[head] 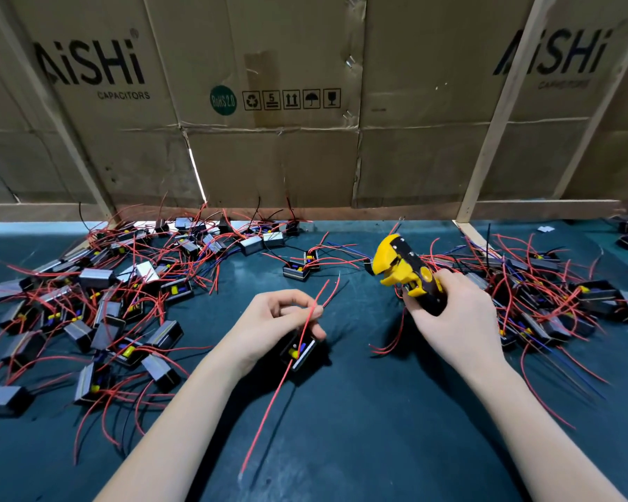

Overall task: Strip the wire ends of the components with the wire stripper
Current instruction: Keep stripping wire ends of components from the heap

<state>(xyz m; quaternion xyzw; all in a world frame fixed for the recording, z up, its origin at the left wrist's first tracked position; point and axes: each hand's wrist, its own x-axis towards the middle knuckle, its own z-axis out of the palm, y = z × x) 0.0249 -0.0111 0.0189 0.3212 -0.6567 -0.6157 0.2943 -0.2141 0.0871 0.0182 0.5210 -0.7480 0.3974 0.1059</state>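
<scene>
Head view, left to right: pile of black components (pixel 98 313) with red wires on dark table (pixel 359 411). Left hand (pixel 272 324) holds one component (pixel 300 351) just above the table, fingers (pixel 305 309) pinching its red wire (pixel 314 306). Right hand (pixel 457 320) grips yellow-black wire stripper (pixel 403 268), fingers curled round the handles, stripper head up and apart from the wire. Second component pile (pixel 559 295) at right. Cardboard wall (pixel 269 103) behind.
</scene>
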